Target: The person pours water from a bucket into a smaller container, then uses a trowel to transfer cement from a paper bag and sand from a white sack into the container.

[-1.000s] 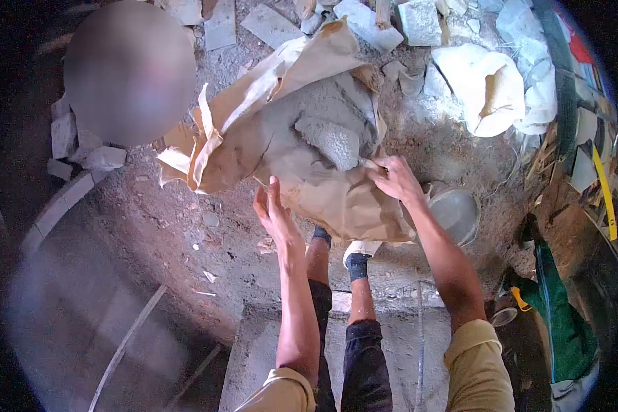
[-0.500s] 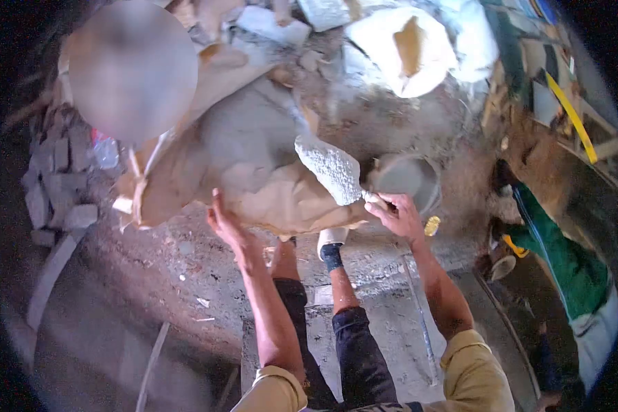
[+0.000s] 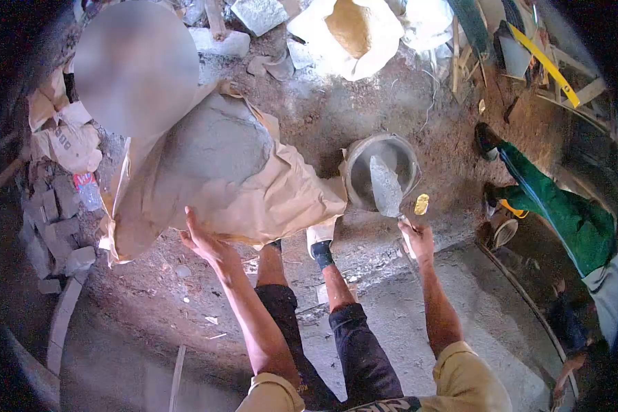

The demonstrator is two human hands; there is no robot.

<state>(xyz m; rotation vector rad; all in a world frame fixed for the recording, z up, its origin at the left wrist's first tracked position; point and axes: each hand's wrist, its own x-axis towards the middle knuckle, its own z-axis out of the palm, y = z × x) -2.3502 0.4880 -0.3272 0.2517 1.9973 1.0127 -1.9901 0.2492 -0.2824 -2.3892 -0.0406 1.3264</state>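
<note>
A trowel (image 3: pixel 386 187) is in my right hand (image 3: pixel 417 242), its handle wrapped by the closed fingers. The grey-coated blade points away from me, over the mouth of a round bucket (image 3: pixel 351 176) dusted with grey. My left hand (image 3: pixel 209 247) rests by the near side of a large brown paper bag (image 3: pixel 281 199), fingers stretched out and holding nothing. The bag lies torn open, and grey powder (image 3: pixel 216 141) shows inside it.
Another person in green trousers (image 3: pixel 563 213) stands at the right, and a blurred figure (image 3: pixel 137 69) is beyond the bag. A white sack (image 3: pixel 305 31) sits at the back. Broken bricks (image 3: pixel 55 213) lie left; a yellow level (image 3: pixel 542 63) leans far right.
The trowel, which was heaped with powder beside the bag, has moved right over the bucket and its load is mostly gone. My left hand stays by the bag.
</note>
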